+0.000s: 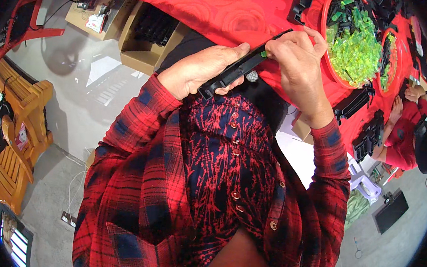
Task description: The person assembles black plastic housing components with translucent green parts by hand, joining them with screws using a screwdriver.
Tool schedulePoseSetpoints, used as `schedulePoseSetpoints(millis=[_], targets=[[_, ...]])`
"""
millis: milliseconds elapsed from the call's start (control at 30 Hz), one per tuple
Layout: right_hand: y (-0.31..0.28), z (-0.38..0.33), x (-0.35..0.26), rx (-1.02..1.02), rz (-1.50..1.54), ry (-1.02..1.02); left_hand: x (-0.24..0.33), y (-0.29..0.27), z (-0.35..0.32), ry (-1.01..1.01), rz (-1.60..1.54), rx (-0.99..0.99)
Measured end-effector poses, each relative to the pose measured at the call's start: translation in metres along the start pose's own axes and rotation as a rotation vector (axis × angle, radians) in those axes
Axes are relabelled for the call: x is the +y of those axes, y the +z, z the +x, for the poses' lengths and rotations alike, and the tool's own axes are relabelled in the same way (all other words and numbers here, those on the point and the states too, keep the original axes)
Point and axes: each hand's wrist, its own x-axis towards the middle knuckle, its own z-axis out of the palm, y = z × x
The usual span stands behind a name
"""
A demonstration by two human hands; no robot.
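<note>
My left hand (201,68) grips the lower end of a long black plastic part (238,67), held slanted just above my lap at the edge of the red-clothed table (203,4). My right hand (295,59) pinches a small green translucent piece (264,53) against the upper half of that part. Behind my right hand stands a red bowl (325,52) heaped with green translucent pieces (358,49) and some black ones.
A second red bowl (390,62) of green pieces sits further right. Stacks of black parts (359,102) lie along the table edge. A co-worker in red (404,133) sits at the right. Open cardboard boxes (140,42) and a wooden chair (12,138) stand on the floor at the left.
</note>
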Motion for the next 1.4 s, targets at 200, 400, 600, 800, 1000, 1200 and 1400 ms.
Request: schedulePoseSetpoints(millis=[200, 400, 600, 800, 1000, 1200, 1400], targets=[[0.003, -0.003, 0.002, 0.023, 0.059, 0.009, 0.0, 0.0, 0.002, -0.008, 0.029, 0.007], [-0.001, 0.0, -0.001, -0.036, 0.024, -0.02, -0.001, -0.001, 0.002, -0.007, 0.061, 0.012], [0.001, -0.002, 0.0, -0.047, 0.066, -0.008, 0.0, 0.001, 0.0, 0.029, 0.051, -0.008], [0.003, -0.003, 0.0, -0.054, 0.088, -0.031, -0.002, -0.003, 0.003, 0.02, 0.053, -0.007], [0.005, -0.002, -0.002, -0.055, 0.087, -0.056, -0.003, -0.004, 0.004, 0.001, 0.101, 0.025], [0.01, -0.008, 0.002, -0.027, 0.123, -0.05, -0.003, -0.008, 0.008, -0.009, 0.136, 0.042], [0.014, -0.009, -0.001, 0.002, 0.127, -0.04, -0.004, -0.012, 0.009, -0.01, 0.131, -0.019]])
